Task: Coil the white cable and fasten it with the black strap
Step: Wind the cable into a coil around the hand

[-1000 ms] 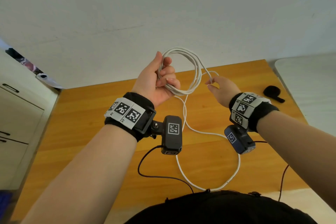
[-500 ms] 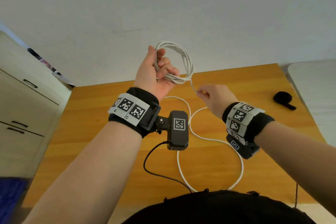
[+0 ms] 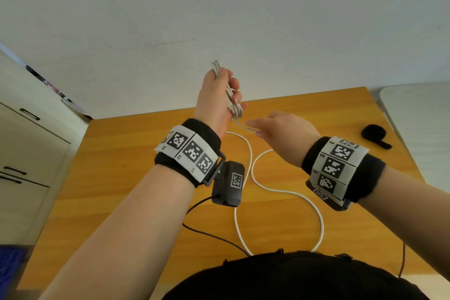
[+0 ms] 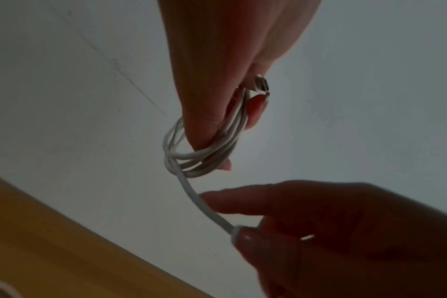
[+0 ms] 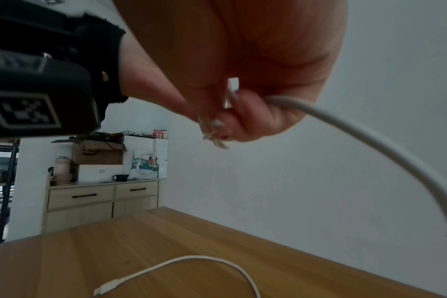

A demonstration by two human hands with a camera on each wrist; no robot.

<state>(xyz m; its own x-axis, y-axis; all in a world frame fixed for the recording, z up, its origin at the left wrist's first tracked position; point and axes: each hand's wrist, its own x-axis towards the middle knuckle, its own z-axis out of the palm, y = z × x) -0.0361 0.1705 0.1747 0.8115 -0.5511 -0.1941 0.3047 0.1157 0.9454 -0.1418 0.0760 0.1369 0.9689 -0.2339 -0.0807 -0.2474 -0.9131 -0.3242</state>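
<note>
Two hands are raised above the tabletop. The left hand has its fingers curled round several loops of the white cable, gripping the bundle edge-on to the head camera, toward 12 o'clock of the view. From the left wrist view the loops wrap about the fingertips, and a metal plug end sticks out between the fingers.

At 3 o'clock of that bundle, just beside it, the right hand pinches the free run of cable between thumb and forefinger, the other fingers loosely bent. In the left wrist view the strand drops from the loops to that pinch.

From there the rest of the cable hangs down and lies in slack curves on the tabletop toward 6 o'clock, running under the person's dark clothing at the near edge. Its far plug end rests flat on the wood.

Well apart, at 3 o'clock near the right edge of the tabletop, lies the black strap, rolled up with a short tail sticking out.
</note>
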